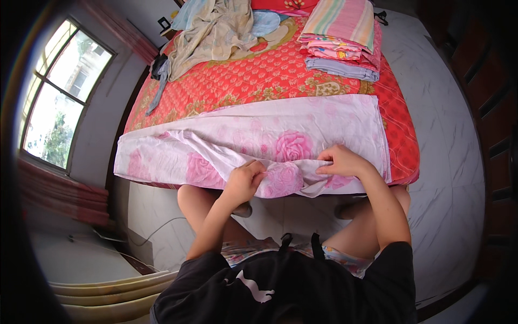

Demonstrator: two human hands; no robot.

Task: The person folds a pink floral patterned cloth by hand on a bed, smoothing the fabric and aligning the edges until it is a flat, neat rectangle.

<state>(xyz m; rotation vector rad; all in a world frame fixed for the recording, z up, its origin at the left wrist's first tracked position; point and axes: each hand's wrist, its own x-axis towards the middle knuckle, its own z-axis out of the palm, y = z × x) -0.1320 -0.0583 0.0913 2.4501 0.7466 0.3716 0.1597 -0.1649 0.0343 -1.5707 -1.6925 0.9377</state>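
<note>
A white bed sheet (237,132) with pink roses lies in a long folded strip across the near side of the bed. Its near edge is raised and bunched between my hands. My left hand (245,179) is closed on that edge, left of the bunched part. Over on the right, my right hand (341,161) pinches the same edge between thumb and fingers. A rose-printed flap hangs between them over the bed's front edge. On the left, a diagonal crease runs through the cloth towards my left hand.
The bed has a red patterned cover (248,97). A stack of folded cloths (342,46) sits at the far right, a crumpled beige cloth (213,38) at the far left. A window (65,92) and pink curtain (65,191) are on the left. A cable (156,232) crosses the floor.
</note>
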